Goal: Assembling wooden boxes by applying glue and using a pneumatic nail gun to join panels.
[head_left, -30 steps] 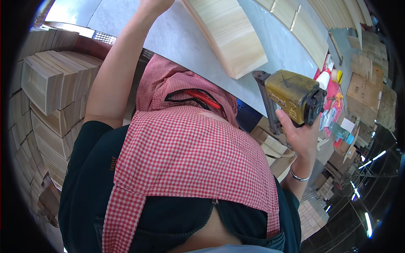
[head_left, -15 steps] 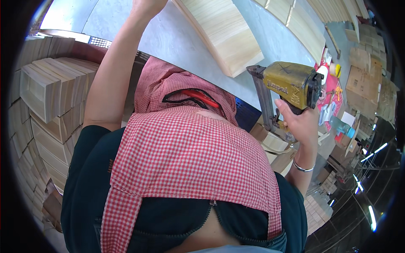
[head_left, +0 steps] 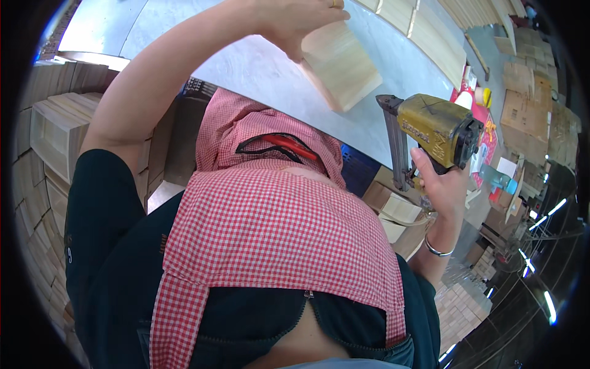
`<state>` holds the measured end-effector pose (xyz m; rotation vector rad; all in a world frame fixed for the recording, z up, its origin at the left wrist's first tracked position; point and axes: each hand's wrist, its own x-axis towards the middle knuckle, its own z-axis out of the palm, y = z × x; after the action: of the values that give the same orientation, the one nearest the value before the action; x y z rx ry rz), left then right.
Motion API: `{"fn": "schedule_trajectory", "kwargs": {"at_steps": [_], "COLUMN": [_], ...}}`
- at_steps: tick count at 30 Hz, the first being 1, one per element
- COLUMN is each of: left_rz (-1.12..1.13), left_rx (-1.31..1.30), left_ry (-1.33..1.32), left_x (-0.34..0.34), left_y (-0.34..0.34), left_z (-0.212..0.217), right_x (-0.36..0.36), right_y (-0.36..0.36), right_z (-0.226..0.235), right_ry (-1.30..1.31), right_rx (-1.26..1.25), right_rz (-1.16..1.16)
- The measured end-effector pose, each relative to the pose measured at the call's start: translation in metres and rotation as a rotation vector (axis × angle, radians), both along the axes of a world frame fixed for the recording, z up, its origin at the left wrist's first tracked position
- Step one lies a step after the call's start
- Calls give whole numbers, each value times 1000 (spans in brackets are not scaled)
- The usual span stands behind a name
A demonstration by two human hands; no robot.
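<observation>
My right hand point(head_left: 445, 184) is wrapped round the handle of a worn yellow-and-black nail gun point(head_left: 435, 128). The gun is held up off the near edge of the table, its nose and magazine on the left, apart from the wood. At the top of the view my left hand point(head_left: 295, 23) spans a pale wooden board point(head_left: 344, 64) from one long edge to the other, with thumb and fingers on opposite sides. The board lies on the smooth grey-white tabletop point(head_left: 246, 74). Its far part is hidden under my hand and beyond the frame's edge.
Stacked wooden boxes point(head_left: 58, 132) stand at my left. More pale boards point(head_left: 430, 31) lie along the table's far right. Past them are a yellow tape roll point(head_left: 487, 97), a clear bottle point(head_left: 499, 179) and cardboard boxes point(head_left: 522, 117). A blue crate point(head_left: 356, 169) sits below the table edge.
My left hand has moved right, from beside the board to across it, and my elbow has swung outward. The nail gun has shifted slightly right and down, away from the board.
</observation>
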<state>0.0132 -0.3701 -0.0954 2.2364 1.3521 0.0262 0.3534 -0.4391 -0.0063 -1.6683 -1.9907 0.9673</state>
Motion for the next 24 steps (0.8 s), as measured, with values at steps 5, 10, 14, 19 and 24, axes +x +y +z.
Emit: {"fn": "schedule_trajectory", "kwargs": {"at_steps": [5,10,14,19,24], "left_rz": [204,402,397,407,407], "left_rx": [359,614,570,557,658], "left_ry": [230,219,212,216,143], "left_x": [52,65,65,65,58], "left_y": [-12,-22,-22,-24,-28], "left_z": [-24,-41,-38,-35,-39], "right_x": [16,17,13,10,8], "right_y": [7,18,27,34,35], "right_z": [-10,-13,-14,-13,-12], "right_ry": [-12,-10,-35,-82,-87], "right_rx": [44,35,-29,-116,-192], "right_rz": [-60,-119,-152,-154,-208]}}
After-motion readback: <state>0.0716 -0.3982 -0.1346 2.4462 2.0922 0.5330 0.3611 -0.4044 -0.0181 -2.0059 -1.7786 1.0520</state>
